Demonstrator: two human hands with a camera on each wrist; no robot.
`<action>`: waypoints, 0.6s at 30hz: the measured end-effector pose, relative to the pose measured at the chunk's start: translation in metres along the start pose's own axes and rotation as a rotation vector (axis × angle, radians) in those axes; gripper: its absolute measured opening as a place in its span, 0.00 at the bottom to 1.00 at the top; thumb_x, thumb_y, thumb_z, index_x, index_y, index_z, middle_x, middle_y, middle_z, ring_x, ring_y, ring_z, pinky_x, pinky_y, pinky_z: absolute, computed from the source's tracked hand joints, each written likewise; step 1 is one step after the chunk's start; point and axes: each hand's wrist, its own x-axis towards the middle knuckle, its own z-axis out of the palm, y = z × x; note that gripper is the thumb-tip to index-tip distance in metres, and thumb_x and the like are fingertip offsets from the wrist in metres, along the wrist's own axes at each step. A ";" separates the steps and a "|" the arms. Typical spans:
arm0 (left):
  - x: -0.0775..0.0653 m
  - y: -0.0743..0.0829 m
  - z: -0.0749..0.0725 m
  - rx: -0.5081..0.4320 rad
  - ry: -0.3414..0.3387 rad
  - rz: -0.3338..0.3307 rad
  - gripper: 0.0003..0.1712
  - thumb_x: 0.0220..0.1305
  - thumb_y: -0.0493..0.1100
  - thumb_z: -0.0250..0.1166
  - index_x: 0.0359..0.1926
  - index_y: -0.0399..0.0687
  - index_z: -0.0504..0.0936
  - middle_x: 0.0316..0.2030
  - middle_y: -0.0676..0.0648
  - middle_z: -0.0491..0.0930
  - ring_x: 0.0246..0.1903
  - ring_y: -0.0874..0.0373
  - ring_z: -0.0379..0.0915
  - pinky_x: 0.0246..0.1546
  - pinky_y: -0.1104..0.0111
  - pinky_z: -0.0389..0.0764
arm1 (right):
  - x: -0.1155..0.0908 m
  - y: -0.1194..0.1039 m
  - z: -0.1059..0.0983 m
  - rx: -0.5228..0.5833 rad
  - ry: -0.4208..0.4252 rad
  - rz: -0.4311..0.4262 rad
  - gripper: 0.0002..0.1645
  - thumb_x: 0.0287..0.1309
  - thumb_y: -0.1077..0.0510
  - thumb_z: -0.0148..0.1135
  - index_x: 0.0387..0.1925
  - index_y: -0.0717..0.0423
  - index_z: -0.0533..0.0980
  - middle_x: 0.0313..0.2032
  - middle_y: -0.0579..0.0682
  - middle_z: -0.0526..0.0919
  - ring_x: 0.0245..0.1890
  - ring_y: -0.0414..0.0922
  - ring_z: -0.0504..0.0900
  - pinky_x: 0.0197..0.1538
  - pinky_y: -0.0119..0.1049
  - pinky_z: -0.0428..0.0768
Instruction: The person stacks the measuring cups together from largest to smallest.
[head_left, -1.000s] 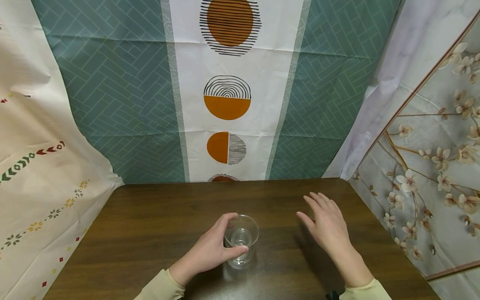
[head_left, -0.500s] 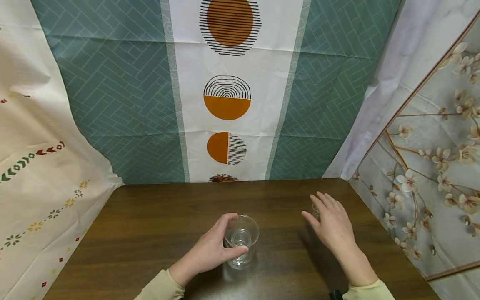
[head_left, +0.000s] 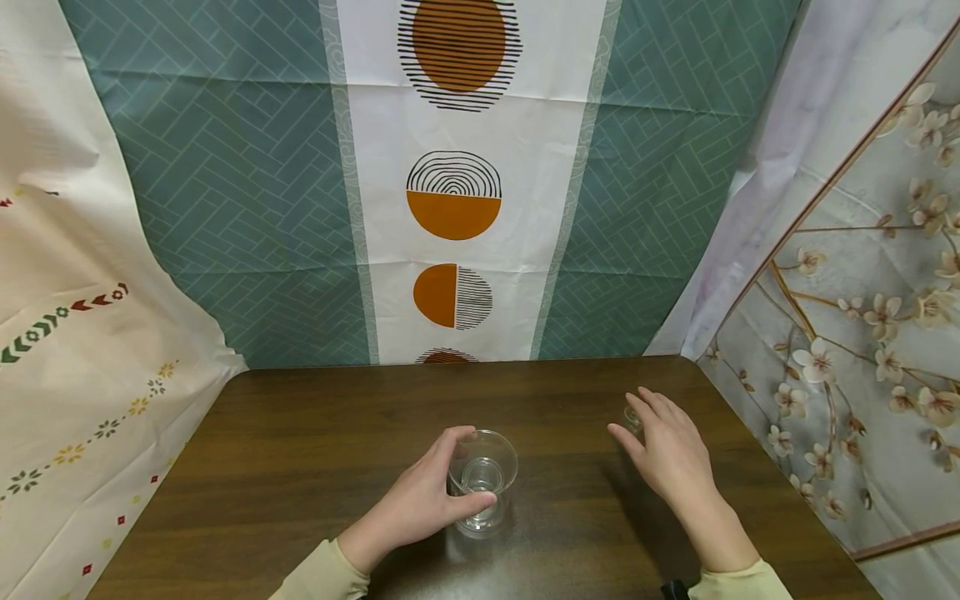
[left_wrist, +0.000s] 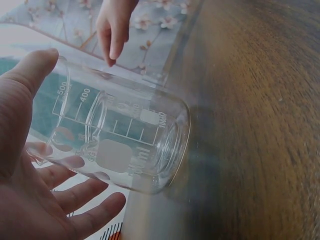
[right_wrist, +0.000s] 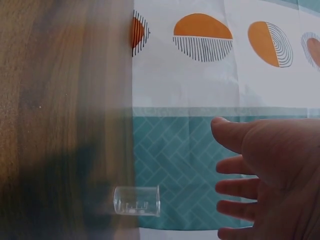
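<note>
A large clear glass beaker [head_left: 501, 467] with white markings up to 500 stands upright on the table. My left hand [head_left: 423, 500] holds it near the rim, thumb on the near side and fingers round the far side. In the left wrist view, an inner ring in the large beaker [left_wrist: 116, 155] looks like a smaller glass vessel nested inside. To the right, my right hand [head_left: 671, 454] hovers above the table with fingers extended, holding nothing. Beyond its fingers stands a small clear beaker [right_wrist: 137, 201], mostly hidden by the hand in the head view.
The dark brown wooden table [head_left: 315, 417] has its far edge against a teal and white patterned cloth [head_left: 262, 208]. A cream cloth [head_left: 97, 333] hangs at the left, and a floral cloth [head_left: 862, 375] borders the right side.
My right hand has shifted a little to the right, and part of the small beaker now shows between its thumb and fingers. The left hand and large beaker have stayed put.
</note>
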 end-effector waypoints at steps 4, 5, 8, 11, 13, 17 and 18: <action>0.000 0.001 0.000 0.002 0.001 0.003 0.51 0.64 0.73 0.76 0.78 0.63 0.65 0.74 0.53 0.73 0.64 0.53 0.76 0.61 0.46 0.79 | 0.000 0.001 0.000 0.002 -0.012 0.012 0.39 0.73 0.46 0.75 0.72 0.67 0.76 0.73 0.70 0.74 0.74 0.71 0.70 0.74 0.70 0.66; 0.000 0.001 0.000 0.003 0.001 0.002 0.51 0.64 0.73 0.76 0.78 0.63 0.65 0.74 0.54 0.73 0.64 0.54 0.76 0.61 0.46 0.79 | 0.000 0.001 0.000 0.003 -0.018 0.017 0.39 0.73 0.46 0.74 0.72 0.67 0.76 0.73 0.70 0.74 0.74 0.71 0.70 0.74 0.70 0.66; 0.000 0.001 0.000 0.002 0.004 0.004 0.50 0.64 0.72 0.76 0.78 0.62 0.65 0.73 0.53 0.73 0.64 0.53 0.77 0.61 0.45 0.79 | 0.000 0.001 0.000 0.008 -0.035 0.034 0.39 0.73 0.45 0.74 0.73 0.67 0.76 0.74 0.70 0.74 0.74 0.71 0.70 0.74 0.70 0.65; 0.000 0.002 0.000 0.004 0.008 0.009 0.50 0.64 0.72 0.77 0.77 0.61 0.65 0.73 0.53 0.73 0.64 0.52 0.77 0.60 0.45 0.79 | -0.001 0.002 0.000 0.010 -0.041 0.044 0.39 0.73 0.45 0.74 0.73 0.67 0.76 0.74 0.70 0.74 0.74 0.71 0.70 0.74 0.70 0.65; 0.000 0.002 0.000 0.007 0.010 0.012 0.50 0.64 0.72 0.77 0.77 0.61 0.66 0.73 0.54 0.73 0.64 0.51 0.77 0.60 0.44 0.79 | -0.001 0.003 0.000 0.009 -0.042 0.047 0.39 0.73 0.45 0.74 0.73 0.67 0.76 0.73 0.70 0.74 0.74 0.71 0.70 0.74 0.70 0.65; 0.001 0.001 0.000 0.010 0.012 0.017 0.50 0.65 0.71 0.77 0.77 0.60 0.66 0.73 0.54 0.73 0.63 0.52 0.77 0.59 0.45 0.80 | -0.001 0.006 0.001 0.012 -0.044 0.057 0.39 0.73 0.45 0.73 0.73 0.67 0.76 0.73 0.70 0.73 0.74 0.72 0.69 0.74 0.71 0.65; 0.001 0.001 0.000 0.009 0.011 0.017 0.50 0.65 0.71 0.77 0.77 0.60 0.66 0.73 0.54 0.73 0.63 0.52 0.77 0.59 0.45 0.80 | -0.001 0.006 0.001 0.012 -0.046 0.059 0.39 0.73 0.45 0.73 0.73 0.67 0.76 0.74 0.70 0.73 0.74 0.72 0.69 0.74 0.71 0.65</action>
